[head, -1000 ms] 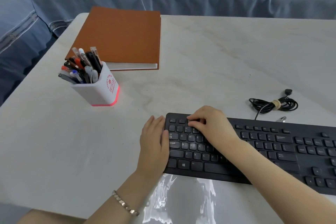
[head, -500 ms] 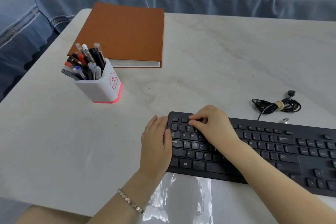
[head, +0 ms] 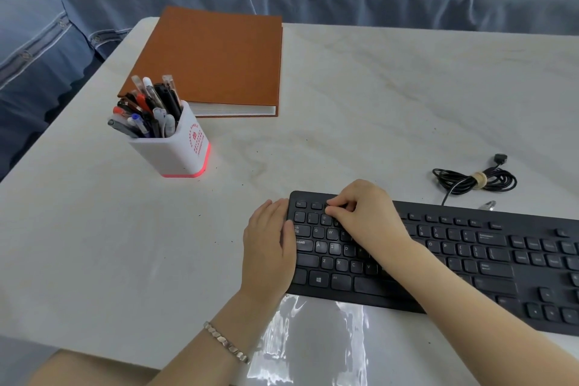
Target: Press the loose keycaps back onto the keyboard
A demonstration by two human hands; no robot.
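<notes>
A black keyboard (head: 470,247) lies along the near right part of the white table. My left hand (head: 269,247) rests flat against its left end, with straight fingers and the thumb lying over the edge keys. My right hand (head: 363,213) is curled over the top left rows. Its thumb and index fingertip pinch a small black keycap (head: 336,206) down at the function row, just right of the first two keys. The hand hides the keys beneath it. I see no other loose keycaps.
A white pen holder (head: 175,150) full of pens stands to the far left of the keyboard, with a brown book (head: 216,56) behind it. A coiled black cable (head: 473,180) lies behind the keyboard. A glossy clear sheet (head: 313,345) lies at the near edge.
Both hands stay where they were on the keyboard's left end. My right fingertips have curled a little tighter on the function row. My head has shifted slightly.
</notes>
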